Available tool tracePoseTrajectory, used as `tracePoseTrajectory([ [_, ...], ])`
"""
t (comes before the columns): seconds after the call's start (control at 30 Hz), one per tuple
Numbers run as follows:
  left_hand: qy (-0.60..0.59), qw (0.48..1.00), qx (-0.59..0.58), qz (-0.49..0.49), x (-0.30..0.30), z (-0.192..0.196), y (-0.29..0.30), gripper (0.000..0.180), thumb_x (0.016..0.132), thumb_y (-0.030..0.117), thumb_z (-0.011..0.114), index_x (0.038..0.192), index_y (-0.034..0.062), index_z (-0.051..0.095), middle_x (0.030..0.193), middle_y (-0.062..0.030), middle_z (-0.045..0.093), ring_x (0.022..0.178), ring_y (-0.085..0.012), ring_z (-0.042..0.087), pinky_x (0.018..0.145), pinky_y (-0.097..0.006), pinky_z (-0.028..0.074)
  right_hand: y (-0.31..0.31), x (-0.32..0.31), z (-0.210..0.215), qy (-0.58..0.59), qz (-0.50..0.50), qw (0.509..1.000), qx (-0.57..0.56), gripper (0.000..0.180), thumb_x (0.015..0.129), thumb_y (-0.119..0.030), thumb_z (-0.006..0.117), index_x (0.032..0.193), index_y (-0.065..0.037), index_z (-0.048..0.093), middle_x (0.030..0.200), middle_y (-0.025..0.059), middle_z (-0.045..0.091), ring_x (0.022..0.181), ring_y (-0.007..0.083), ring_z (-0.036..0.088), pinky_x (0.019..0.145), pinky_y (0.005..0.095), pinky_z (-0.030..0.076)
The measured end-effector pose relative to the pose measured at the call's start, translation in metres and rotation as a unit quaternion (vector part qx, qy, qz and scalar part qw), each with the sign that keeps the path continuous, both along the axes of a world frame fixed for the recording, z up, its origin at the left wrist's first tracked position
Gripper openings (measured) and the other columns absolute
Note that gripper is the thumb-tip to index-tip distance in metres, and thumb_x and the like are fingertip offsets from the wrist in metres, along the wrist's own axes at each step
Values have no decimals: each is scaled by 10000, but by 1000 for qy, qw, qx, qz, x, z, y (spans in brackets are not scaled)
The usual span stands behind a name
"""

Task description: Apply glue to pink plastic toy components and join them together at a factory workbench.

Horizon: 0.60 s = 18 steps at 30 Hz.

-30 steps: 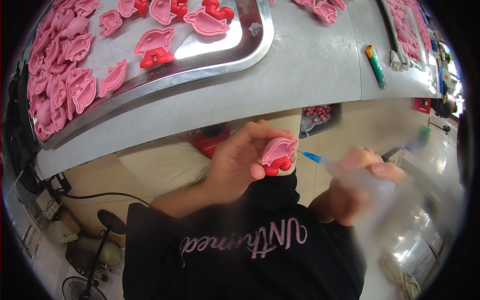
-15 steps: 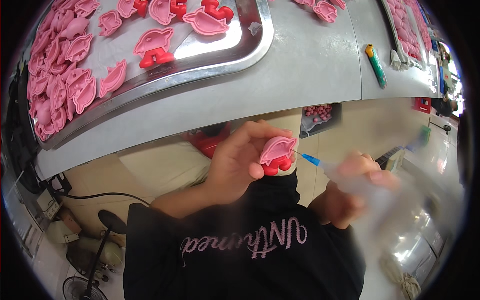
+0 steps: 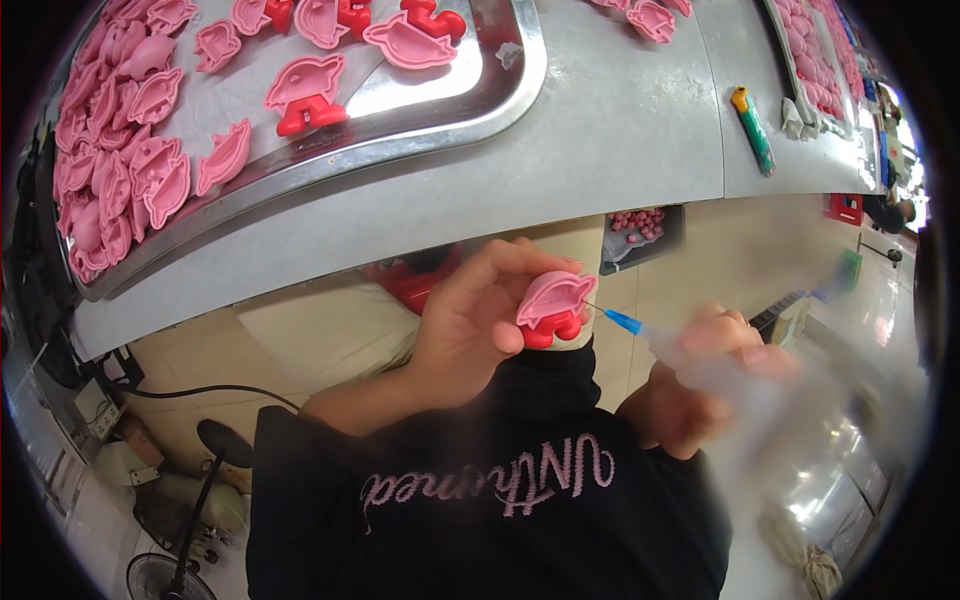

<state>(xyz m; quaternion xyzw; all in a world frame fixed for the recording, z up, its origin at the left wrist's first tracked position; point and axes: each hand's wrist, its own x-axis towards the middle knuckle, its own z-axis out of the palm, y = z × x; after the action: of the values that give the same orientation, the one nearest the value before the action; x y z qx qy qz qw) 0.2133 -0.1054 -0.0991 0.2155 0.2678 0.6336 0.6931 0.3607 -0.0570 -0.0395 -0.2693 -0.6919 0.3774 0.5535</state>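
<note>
Between the fingers and thumb of my left hand [image 3: 465, 315] is a small toy part, a hollow pink shell [image 3: 556, 296] with a red legs-like piece [image 3: 550, 329] at its lower edge. The shell's open side faces up. My right hand [image 3: 705, 370] is closed around a whitish, translucent squeeze bottle [image 3: 735, 375], blurred and partly hidden by the fingers. From it a blue needle tip [image 3: 622, 321] points left, and its thin needle reaches the right rim of the shell. Whether any liquid comes out is too small to tell.
A metal tray [image 3: 400, 138] on the grey table [image 3: 620, 130] holds many pink shells, some joined to red pieces. A green and yellow tube-shaped tool [image 3: 753, 132] lies at right. Below the table edge stands a grey bin [image 3: 645, 250] with small pink pieces. A fan [image 3: 165, 577] stands lower left.
The pink shell and red piece have shifted very slightly in my left hand's grip. The needle stays at the shell's right rim, and both hands are almost where they were.
</note>
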Motion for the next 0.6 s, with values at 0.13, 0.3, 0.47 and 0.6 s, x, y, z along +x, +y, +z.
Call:
tracePoseTrajectory([
  [0.13,0,1000,-3,1,1,1,0,710,695,553,544,1063,-37,404,912,-74,433,808,-142,519,713,-276,456,-1,2,1,-13,2,1000,-1,357,767,-126,603,1004,-49,349,759,186,598,380,97,408,423,214,300],
  [0.3,12,1000,-5,2,-1,1,0,705,698,550,549,1067,-33,402,923,-78,443,808,-145,522,678,-264,438,0,10,3,-51,51,997,7,440,679,-14,635,1015,-43,352,780,202,598,401,106,406,424,218,289],
  [0.47,13,1000,-17,-6,-2,3,-1,713,699,553,548,1075,-33,396,914,-78,458,794,-145,522,658,-257,418,-1,9,4,-56,63,996,5,504,608,42,645,1016,-40,362,795,226,593,405,111,402,418,227,278],
  [0.6,19,999,-27,-16,-4,3,-2,726,695,565,540,1074,-37,394,913,-77,463,794,-148,520,675,-267,419,0,11,5,-73,71,995,-3,519,601,42,650,1024,-39,360,792,234,590,403,113,403,416,229,274],
])
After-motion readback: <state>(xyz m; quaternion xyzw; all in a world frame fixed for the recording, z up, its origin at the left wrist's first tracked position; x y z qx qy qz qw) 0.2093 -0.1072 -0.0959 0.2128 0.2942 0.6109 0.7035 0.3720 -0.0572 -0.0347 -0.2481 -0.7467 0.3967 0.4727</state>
